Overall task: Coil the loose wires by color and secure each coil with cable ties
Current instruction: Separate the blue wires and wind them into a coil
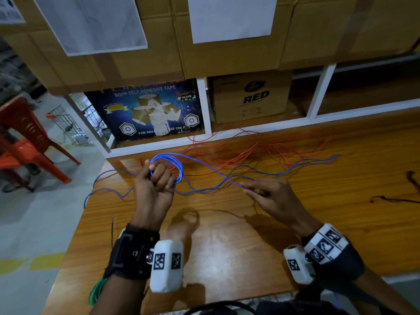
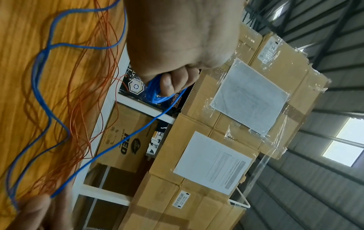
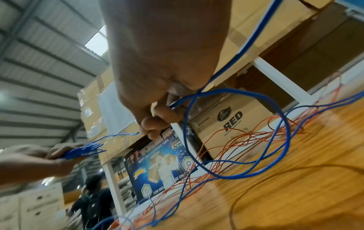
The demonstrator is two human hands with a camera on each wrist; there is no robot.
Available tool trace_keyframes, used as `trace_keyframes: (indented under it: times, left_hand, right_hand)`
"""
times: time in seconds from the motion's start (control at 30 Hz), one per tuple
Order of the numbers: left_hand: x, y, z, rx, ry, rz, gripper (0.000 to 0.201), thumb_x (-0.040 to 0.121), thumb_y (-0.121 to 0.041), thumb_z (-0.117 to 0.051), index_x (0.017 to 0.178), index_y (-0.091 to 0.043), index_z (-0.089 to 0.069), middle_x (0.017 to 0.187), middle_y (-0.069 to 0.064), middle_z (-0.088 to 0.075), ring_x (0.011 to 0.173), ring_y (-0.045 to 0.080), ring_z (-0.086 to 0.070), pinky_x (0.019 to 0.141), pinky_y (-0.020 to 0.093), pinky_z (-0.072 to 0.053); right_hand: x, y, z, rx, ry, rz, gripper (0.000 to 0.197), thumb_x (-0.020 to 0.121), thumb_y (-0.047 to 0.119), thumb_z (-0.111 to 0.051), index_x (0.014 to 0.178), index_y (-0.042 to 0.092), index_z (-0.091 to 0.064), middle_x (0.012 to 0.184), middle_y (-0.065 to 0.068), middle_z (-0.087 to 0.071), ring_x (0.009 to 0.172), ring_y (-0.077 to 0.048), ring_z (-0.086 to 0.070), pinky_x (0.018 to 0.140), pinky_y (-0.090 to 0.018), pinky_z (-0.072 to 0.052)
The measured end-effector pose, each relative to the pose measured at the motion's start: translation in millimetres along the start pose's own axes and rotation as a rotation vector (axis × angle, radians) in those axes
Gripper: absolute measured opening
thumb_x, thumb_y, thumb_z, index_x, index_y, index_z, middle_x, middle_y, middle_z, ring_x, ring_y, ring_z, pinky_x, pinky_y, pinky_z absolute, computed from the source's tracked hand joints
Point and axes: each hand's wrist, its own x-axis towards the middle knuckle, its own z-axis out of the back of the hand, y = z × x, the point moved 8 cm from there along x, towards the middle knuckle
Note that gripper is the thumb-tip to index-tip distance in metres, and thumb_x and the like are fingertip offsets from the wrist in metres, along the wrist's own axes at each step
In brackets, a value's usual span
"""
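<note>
Now the left hand [image 1: 156,183] is closed in a fist around a blue coil [image 1: 175,165] of several loops, held just above the table [image 1: 227,242]. The right hand [image 1: 270,196] pinches the free blue wire [image 1: 216,178] between its fingertips [image 3: 155,124], near the coil. The rest of this wire lies in long waves over the table, and it crosses the red wires [image 1: 261,148] in more than one place. I think this crossing is the main risk: if the right hand pulls the next length quickly, the blue wire can drag red strands with it or make a knot. Also the loops can slip from the fist, because no tie holds them yet.
</note>
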Motion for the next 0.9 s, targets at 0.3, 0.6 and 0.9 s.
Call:
trace_keyframes:
  times: [0.3, 0.6, 0.9]
  left_hand:
    - [-4.5, 19.8, -5.4, 0.303, 0.017, -0.060, 0.037, 0.110, -0.033, -0.027, 0.077, -0.021, -0.037, 0.050, -0.009, -0.025, 0.036, 0.003, -0.019, 0.042, 0.021, -0.018]
    - [-20.6, 47.5, -29.1, 0.721, 0.099, -0.183, 0.041, 0.111, -0.033, -0.026, 0.076, -0.016, -0.038, 0.055, -0.002, -0.029, 0.044, 0.012, -0.025, 0.044, 0.022, -0.024]
    - [-41.0, 80.4, -34.8, 0.736, 0.207, 0.041, 0.045, 0.105, -0.038, -0.036, 0.065, -0.019, -0.049, 0.050, -0.004, -0.023, 0.047, 0.011, -0.013, 0.047, 0.028, -0.009]
  right_hand:
    - [-10.1, 61.4, -41.4, -0.319, 0.219, 0.355, 0.016, 0.095, 0.031, -0.056, 0.087, 0.022, -0.067, 0.082, 0.002, -0.060, 0.063, -0.027, -0.063, 0.040, -0.035, -0.044]
    - [21.3, 124.5, -16.0, -0.279, 0.122, 0.470, 0.025, 0.104, 0.027, -0.053, 0.091, 0.013, -0.069, 0.086, -0.004, -0.060, 0.063, -0.028, -0.056, 0.044, -0.040, -0.043]
    - [64.9, 95.9, 14.2, 0.024, -0.027, 0.295, 0.027, 0.091, 0.037, -0.075, 0.085, 0.010, -0.076, 0.076, 0.000, -0.067, 0.065, -0.010, -0.059, 0.060, -0.026, -0.047]
